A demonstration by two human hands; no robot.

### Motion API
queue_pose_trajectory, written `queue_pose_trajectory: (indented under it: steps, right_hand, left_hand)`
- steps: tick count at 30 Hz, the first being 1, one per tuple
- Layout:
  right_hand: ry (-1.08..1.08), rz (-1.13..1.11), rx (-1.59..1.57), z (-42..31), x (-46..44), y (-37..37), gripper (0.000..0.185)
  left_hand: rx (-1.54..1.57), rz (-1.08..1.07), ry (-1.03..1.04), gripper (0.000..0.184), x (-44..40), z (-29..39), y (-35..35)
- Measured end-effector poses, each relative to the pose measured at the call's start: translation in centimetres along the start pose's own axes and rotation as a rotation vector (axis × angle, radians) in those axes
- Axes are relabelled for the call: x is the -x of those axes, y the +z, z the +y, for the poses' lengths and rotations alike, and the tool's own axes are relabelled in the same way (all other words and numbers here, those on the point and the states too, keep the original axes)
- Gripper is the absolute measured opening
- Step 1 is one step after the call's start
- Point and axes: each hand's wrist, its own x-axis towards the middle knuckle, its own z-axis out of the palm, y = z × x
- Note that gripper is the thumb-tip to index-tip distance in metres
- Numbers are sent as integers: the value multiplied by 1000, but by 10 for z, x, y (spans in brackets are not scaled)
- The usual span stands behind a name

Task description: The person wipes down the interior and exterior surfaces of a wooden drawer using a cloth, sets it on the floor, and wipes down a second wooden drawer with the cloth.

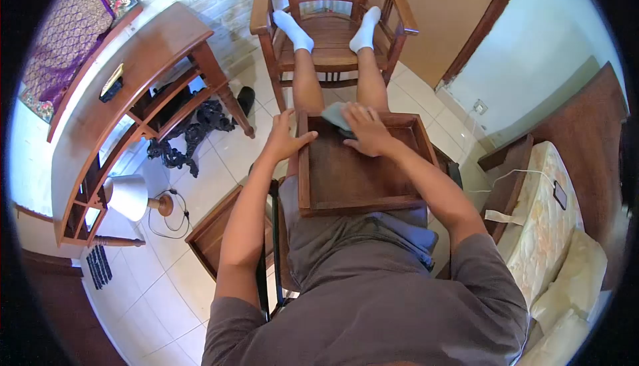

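Brown wood sits under the left hand (291, 138), which grips the left wall of a drawer (359, 176) on the lap (346, 236); just right, a grey cloth (337, 117) lies at the far-left corner beneath the nearer right hand (366, 128), its grip hard to tell; the drawer's floor stretches rightward and towards the body.

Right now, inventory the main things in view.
Rectangular wooden tray: one, brown, centre
Bunched cloth: one, grey-green, tray's upper left
Second wooden tray: one, brown, left of centre
Slatted wooden armchair: one, brown, top centre
Shelved wooden desk: one, brown, left
Table lamp: one, white shade, left
Carved ornament: apparently one, black, beside desk
Quilted mattress: one, cream, right
Flat door: one, brown, top right
Patterned textile: one, purple, top left
Ankle socks: two, white, at armchair
Left hand: one, bare, on tray rim
Right hand: one, bare, on cloth
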Motion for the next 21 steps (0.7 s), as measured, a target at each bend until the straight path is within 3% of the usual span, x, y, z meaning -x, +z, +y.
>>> queue_pose_trajectory:
  steps: [2,6,12,15,16,17,18,21]
  right_hand:
    - [116,-88,80,37,23,0,90]
    - [447,-222,96,60,61,-47,91]
    - [512,-83,330,58,40,3,64]
    - [199,156,632,15,26,19,46]
    - [34,234,206,5,26,20,44]
    - [-174,361,122,-2,23,32,44]
    - [-306,223,-64,-13,27,25,50]
    - [-465,-9,-79,-28,37,5,58]
  left_hand:
    - [-81,-102,-20,96,-3,-4,0]
    - [117,-134,-61,87,-6,-12,8]
    - [250,-216,-157,81,1,9,-4]
    - [152,-201,-137,77,-2,-2,-1]
    - [161,-206,-134,76,-2,-4,1]
    - [169,-212,-132,76,-2,-7,2]
    - [177,-215,-130,75,-2,-8,3]
    - [180,-236,-135,74,1,2,-2]
